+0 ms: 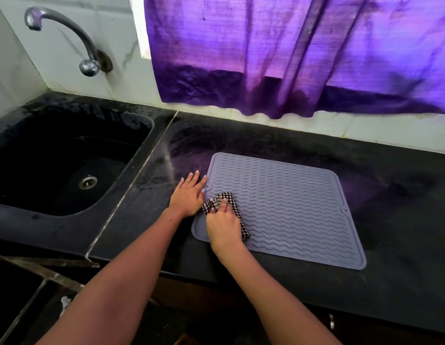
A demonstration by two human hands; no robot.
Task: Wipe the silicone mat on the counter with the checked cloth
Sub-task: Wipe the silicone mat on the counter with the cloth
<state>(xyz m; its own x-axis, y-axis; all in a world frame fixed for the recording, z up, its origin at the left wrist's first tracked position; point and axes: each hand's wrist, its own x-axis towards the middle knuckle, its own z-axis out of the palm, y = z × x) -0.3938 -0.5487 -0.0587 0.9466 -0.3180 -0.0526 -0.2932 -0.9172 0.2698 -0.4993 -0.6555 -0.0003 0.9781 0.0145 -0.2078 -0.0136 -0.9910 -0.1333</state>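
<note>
A grey silicone mat with wavy ridges lies flat on the black counter. My right hand presses a bunched black-and-white checked cloth onto the mat's near left part, fingers closed over it. My left hand lies flat with fingers spread, palm down, on the mat's left edge and the counter beside it, holding nothing.
A black sink with a metal drain is set into the counter at the left, under a chrome tap. A purple curtain hangs over the back wall. The counter's front edge runs just below the mat.
</note>
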